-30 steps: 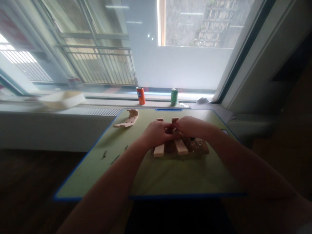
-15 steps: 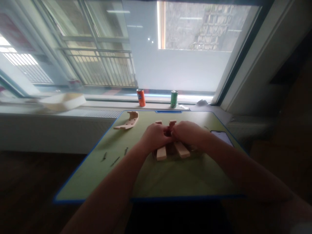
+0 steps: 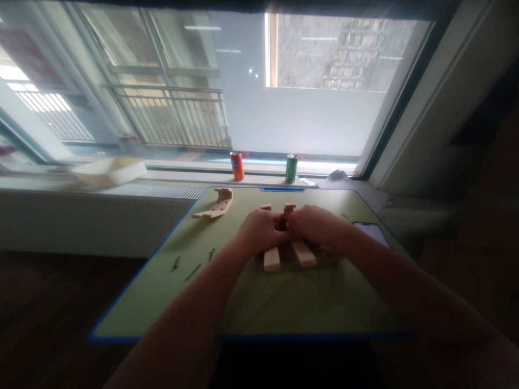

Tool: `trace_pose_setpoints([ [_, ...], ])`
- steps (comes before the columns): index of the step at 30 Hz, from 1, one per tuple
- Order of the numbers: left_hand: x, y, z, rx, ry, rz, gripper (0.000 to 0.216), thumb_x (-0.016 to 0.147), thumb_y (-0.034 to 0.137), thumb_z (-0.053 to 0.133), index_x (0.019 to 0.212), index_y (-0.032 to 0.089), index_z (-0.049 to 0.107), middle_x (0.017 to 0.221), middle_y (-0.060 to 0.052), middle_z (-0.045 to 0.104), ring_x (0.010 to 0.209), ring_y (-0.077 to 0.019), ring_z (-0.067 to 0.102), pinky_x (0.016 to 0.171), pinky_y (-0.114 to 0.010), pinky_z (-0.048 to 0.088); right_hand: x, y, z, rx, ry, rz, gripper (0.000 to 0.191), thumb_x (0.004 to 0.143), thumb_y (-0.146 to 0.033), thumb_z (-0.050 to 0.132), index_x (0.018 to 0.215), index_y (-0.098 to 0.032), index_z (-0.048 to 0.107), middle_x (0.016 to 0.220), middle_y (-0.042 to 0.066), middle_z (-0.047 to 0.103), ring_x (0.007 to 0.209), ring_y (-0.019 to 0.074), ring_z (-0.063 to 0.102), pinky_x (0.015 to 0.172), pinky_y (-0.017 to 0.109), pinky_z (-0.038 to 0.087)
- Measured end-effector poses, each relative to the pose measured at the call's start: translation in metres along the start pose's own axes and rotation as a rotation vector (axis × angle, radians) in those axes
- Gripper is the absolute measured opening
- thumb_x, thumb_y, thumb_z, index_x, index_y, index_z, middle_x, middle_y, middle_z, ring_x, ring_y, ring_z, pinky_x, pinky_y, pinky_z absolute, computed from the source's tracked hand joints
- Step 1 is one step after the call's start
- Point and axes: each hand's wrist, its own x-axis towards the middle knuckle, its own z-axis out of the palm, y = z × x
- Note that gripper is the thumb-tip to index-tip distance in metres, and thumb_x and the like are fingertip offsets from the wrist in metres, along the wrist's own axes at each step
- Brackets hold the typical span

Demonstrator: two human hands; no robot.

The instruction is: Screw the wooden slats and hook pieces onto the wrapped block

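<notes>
Wooden bars lie beneath both hands, grip unclear, between phone and dark slivers.

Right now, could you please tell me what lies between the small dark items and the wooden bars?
In the head view, the left forearm lies between the small dark items and the wooden bars, with green tabletop beside it.
</notes>
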Motion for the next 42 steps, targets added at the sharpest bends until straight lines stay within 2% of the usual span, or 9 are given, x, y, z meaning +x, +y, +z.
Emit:
trace_pose_setpoints([
  [3, -0.002, 0.001, 0.001, -0.027, 0.027, -0.013, 0.036, 0.068, 0.055, 0.063, 0.087, 0.026, 0.072, 0.06, 0.001, 0.061, 0.071, -0.0169, 0.056, 0.064, -0.026, 0.038, -0.001, 0.007, -0.001, 0.003, 0.01, -0.093, 0.023, 0.082, -0.02, 0.046, 0.076, -0.011, 0.067, 0.067, 0.009, 0.064, 0.053, 0.0138, 0.052, 0.049, 0.026, 0.028],
  [6, -0.005, 0.001, 0.002, -0.078, 0.071, -0.042, 0.04, 0.066, 0.054, 0.066, 0.096, 0.029, 0.071, 0.065, 0.001, 0.063, 0.075, -0.0178, 0.058, 0.065, -0.026, 0.04, -0.005, 0.017, -0.006, 0.124, 0.03, -0.092, 0.036, 0.089, -0.026, 0.036, 0.077, -0.011, 0.067, 0.066, 0.007, 0.064, 0.05, 0.0102, 0.048, 0.048, 0.026, 0.027],
  [8, -0.007, -0.001, 0.002, -0.107, 0.077, -0.053, 0.044, 0.064, 0.054, 0.068, 0.099, 0.028, 0.07, 0.069, 0.0, 0.066, 0.076, -0.0181, 0.059, 0.068, -0.028, 0.043, -0.01, 0.025, -0.012, 0.24, 0.024, -0.065, 0.043, 0.091, -0.032, 0.032, 0.078, -0.012, 0.067, 0.065, 0.006, 0.063, 0.05, 0.0089, 0.047, 0.048, 0.025, 0.028],
  [12, -0.009, -0.003, -0.002, -0.132, 0.079, -0.036, 0.043, 0.066, 0.05, 0.069, 0.099, 0.024, 0.071, 0.075, -0.003, 0.068, 0.07, -0.0169, 0.06, 0.066, -0.028, 0.045, -0.026, 0.046, -0.026, 0.452, -0.094, 0.051, 0.042, 0.088, -0.044, 0.037, 0.08, -0.014, 0.066, 0.066, 0.003, 0.065, 0.049, 0.0084, 0.05, 0.049, 0.023, 0.032],
  [16, -0.01, -0.002, -0.005, -0.106, 0.126, -0.028, 0.028, 0.072, 0.04, 0.066, 0.094, 0.023, 0.072, 0.075, -0.001, 0.067, 0.06, -0.012, 0.057, 0.058, -0.024, 0.044, -0.035, 0.057, -0.032, 0.431, -0.1, 0.166, 0.04, 0.085, -0.046, 0.041, 0.081, -0.016, 0.067, 0.068, 0.003, 0.066, 0.05, 0.0094, 0.053, 0.05, 0.025, 0.033],
  [23, -0.014, 0.007, -0.007, -0.05, 0.439, -0.057, 0.019, 0.077, 0.036, 0.062, 0.083, 0.02, 0.071, 0.085, -0.003, 0.07, 0.068, -0.0128, 0.062, 0.062, -0.023, 0.051, -0.033, 0.057, -0.032, 0.457, -0.141, 0.122, 0.035, 0.084, -0.041, 0.042, 0.081, -0.016, 0.067, 0.069, 0.003, 0.067, 0.052, 0.0101, 0.054, 0.051, 0.026, 0.034],
  [28, -0.012, 0.007, -0.005, -0.04, 0.561, -0.098, 0.019, 0.077, 0.035, 0.063, 0.084, 0.018, 0.067, 0.085, -0.002, 0.068, 0.072, -0.0122, 0.062, 0.061, -0.022, 0.052, -0.037, 0.064, -0.039, 0.408, -0.067, 0.179, 0.034, 0.084, -0.038, 0.044, 0.078, -0.015, 0.067, 0.068, 0.003, 0.066, 0.051, 0.0096, 0.053, 0.051, 0.026, 0.034],
  [35, -0.009, 0.006, 0.0, 0.08, 0.542, -0.116, 0.02, 0.078, 0.034, 0.063, 0.09, 0.019, 0.065, 0.079, -0.001, 0.066, 0.062, -0.01, 0.059, 0.06, -0.022, 0.049, -0.04, 0.063, -0.04, 0.482, -0.042, 0.146, 0.029, 0.08, -0.034, 0.049, 0.083, -0.015, 0.071, 0.071, 0.004, 0.068, 0.055, 0.0106, 0.056, 0.054, 0.025, 0.038],
  [42, -0.007, 0.003, 0.008, -0.064, 0.473, -0.11, 0.02, 0.08, 0.035, 0.06, 0.087, 0.017, 0.066, 0.09, -0.003, 0.067, 0.065, -0.0102, 0.062, 0.057, -0.02, 0.051, -0.044, 0.062, -0.045, 0.619, -0.098, 0.064, 0.027, 0.077, -0.026, 0.052, 0.097, -0.019, 0.069, 0.08, 0.002, 0.07, 0.061, 0.0107, 0.06, 0.055, 0.023, 0.042],
])
